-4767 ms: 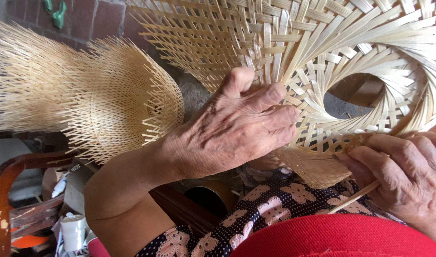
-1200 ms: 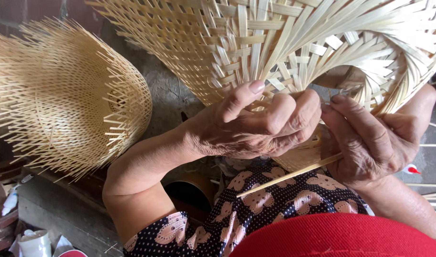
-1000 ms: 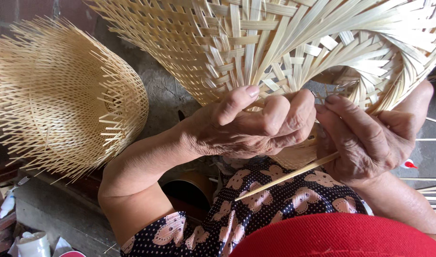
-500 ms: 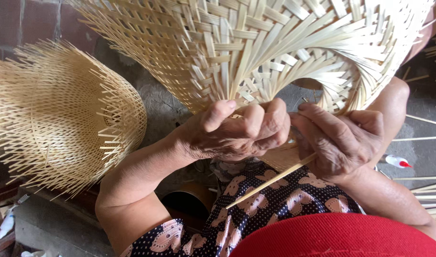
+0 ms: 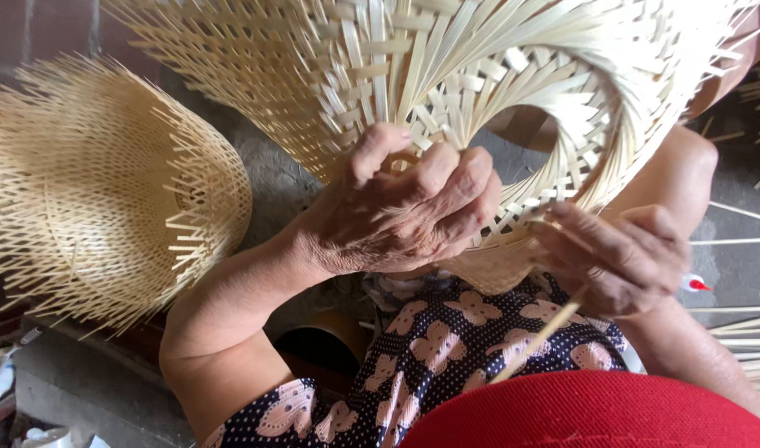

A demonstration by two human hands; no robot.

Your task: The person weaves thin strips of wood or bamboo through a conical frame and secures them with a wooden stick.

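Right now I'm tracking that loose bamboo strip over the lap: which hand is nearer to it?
Right. The right hand grips the bamboo strip; the left hand is off to its left, clutching the woven basket.

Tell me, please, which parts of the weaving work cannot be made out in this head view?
- Left hand: its fingertips curl out of sight into the woven bamboo basket.
- Right hand: blurred; its grip on the thin bamboo strip is unclear.
- Second basket: cut off by the left edge.
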